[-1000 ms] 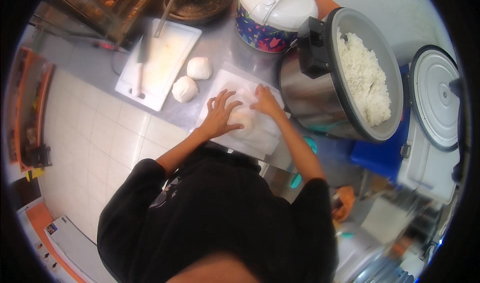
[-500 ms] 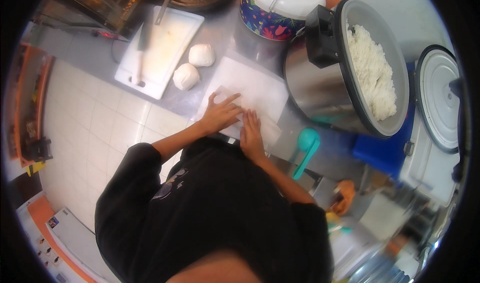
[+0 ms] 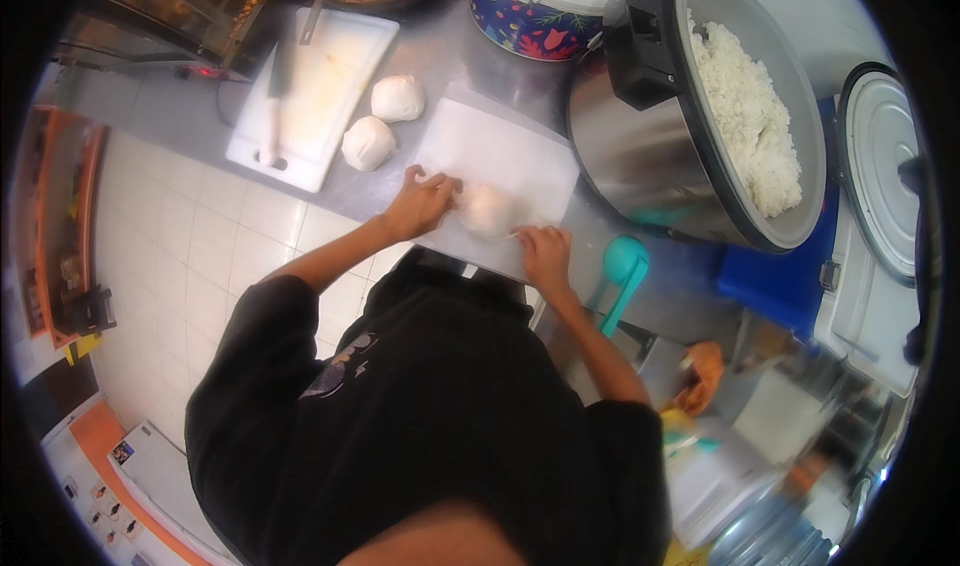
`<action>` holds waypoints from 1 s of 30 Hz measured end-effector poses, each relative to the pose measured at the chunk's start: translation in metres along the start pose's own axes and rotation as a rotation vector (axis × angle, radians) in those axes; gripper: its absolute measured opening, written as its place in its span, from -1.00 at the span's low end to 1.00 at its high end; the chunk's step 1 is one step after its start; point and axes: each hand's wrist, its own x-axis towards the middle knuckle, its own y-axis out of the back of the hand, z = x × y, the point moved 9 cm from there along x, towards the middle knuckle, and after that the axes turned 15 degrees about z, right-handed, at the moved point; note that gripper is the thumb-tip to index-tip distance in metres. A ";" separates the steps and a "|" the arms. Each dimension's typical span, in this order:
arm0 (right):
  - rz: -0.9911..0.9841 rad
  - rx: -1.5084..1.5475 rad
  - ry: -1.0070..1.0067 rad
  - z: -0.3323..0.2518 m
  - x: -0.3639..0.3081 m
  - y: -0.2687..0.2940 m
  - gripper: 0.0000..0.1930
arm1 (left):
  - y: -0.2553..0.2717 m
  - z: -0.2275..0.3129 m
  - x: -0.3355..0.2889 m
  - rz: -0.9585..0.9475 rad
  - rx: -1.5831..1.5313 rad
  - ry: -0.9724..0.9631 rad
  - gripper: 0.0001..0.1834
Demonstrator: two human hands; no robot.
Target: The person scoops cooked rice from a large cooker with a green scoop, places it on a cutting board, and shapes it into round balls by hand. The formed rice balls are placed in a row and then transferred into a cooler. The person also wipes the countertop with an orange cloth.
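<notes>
A rounded white paper parcel (image 3: 487,211) lies on a stack of white paper sheets (image 3: 480,136) at the counter's near edge; its contents are hidden. My left hand (image 3: 425,204) has its fingers curled at the parcel's left side, gripping the paper there. At the right side, my right hand (image 3: 546,254) pinches the other end of the paper wrapper between thumb and fingers. Two finished-looking round paper parcels, one farther off (image 3: 398,98) and one closer (image 3: 369,144), sit left of the stack.
A white cutting board (image 3: 340,66) bearing a knife (image 3: 277,86) lies at far left. To the right stands a big steel rice pot (image 3: 625,146) full of white rice (image 3: 745,116). A teal scoop (image 3: 624,266) rests beside my right hand, and a flowered container (image 3: 535,21) stands behind.
My hands have moved apart from the middle of the folded paper to its two ends. The parcel's round bulge now shows between them, and my fingers have curled from a flatter pose.
</notes>
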 end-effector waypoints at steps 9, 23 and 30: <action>-0.303 -0.240 0.073 -0.010 0.064 -0.029 -0.66 | -0.025 -0.005 0.065 -0.441 -0.011 -0.202 -0.47; 0.471 0.397 -0.472 -0.009 -0.038 -0.024 -0.71 | -0.017 -0.001 -0.041 0.241 -0.629 0.878 -0.78; 0.491 0.725 -0.716 -0.044 0.013 -0.035 -0.42 | -0.048 0.017 -0.039 0.389 -1.263 1.371 -0.63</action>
